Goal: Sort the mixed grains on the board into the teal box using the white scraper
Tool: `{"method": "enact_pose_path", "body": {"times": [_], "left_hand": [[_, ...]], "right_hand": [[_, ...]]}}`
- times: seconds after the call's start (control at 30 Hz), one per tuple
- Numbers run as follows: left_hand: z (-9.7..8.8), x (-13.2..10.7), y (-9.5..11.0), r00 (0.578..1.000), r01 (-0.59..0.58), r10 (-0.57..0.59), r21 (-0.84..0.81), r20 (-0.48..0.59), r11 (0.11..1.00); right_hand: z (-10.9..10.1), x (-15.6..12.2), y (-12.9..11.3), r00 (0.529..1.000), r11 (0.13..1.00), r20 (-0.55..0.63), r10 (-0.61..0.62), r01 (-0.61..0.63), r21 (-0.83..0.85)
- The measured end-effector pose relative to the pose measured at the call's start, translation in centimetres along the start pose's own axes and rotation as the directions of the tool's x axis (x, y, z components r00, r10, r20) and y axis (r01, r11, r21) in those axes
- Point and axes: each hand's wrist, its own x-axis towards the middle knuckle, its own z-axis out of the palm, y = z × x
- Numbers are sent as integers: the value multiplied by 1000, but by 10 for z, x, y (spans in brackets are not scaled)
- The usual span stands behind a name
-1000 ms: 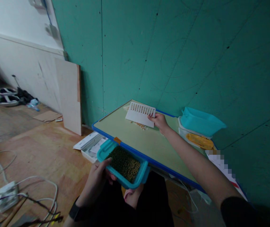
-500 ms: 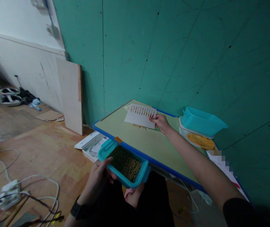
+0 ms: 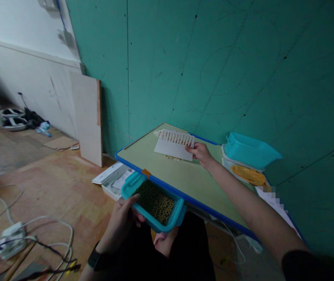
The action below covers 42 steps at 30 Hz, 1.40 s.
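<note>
My right hand [image 3: 199, 153] pinches the near right corner of a flat white slotted scraper [image 3: 172, 148], whose comb-like slots point to the table's far side. Pale yellow beans [image 3: 174, 158] lie on the table [image 3: 143, 160] along its near edge, and more show through the slots. Below the table's front edge, my left hand [image 3: 127, 210] grips the left side of a turquoise container [image 3: 179, 207], thumb over the rim. Dark green beans [image 3: 147, 196] fill its left part and yellow beans [image 3: 163, 208] its right part.
A turquoise bin [image 3: 250, 150] and a white container with an orange-yellow item [image 3: 249, 175] stand at the table's right. An open white box [image 3: 112, 181] sits beyond the held container. Cables and a power strip [image 3: 12, 240] lie on the floor at left.
The white scraper and my right hand have shifted very slightly right and toward me, covering part of the beans at its near edge. My left hand and the container stay put.
</note>
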Motion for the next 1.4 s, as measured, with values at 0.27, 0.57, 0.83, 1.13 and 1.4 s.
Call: {"method": "enact_pose_path", "body": {"times": [0.27, 0.57, 0.83, 1.13, 1.4], "left_hand": [[-2, 5, -7, 1000, -13, 12, -24, -25, 1000], [4, 0, 0, 999, -37, 38, 23, -33, 999], [8, 2, -2, 998, -38, 37, -13, -41, 999], [11, -1, 1, 998, -30, 29, -21, -50, 999], [17, -8, 9, 995, 6, -12, -61, -97, 998]], "right_hand": [[3, -9, -4, 999, 999, 30, 21, -23, 47], [6, -23, -3, 1000, 999, 19, -4, 3, 34], [21, -53, 10, 993, 997, -94, -69, 70, 14], [39, -122, 9, 936, 926, -109, -334, 304, -224], [61, -179, -1, 883, 821, 19, -469, 444, -359]]}}
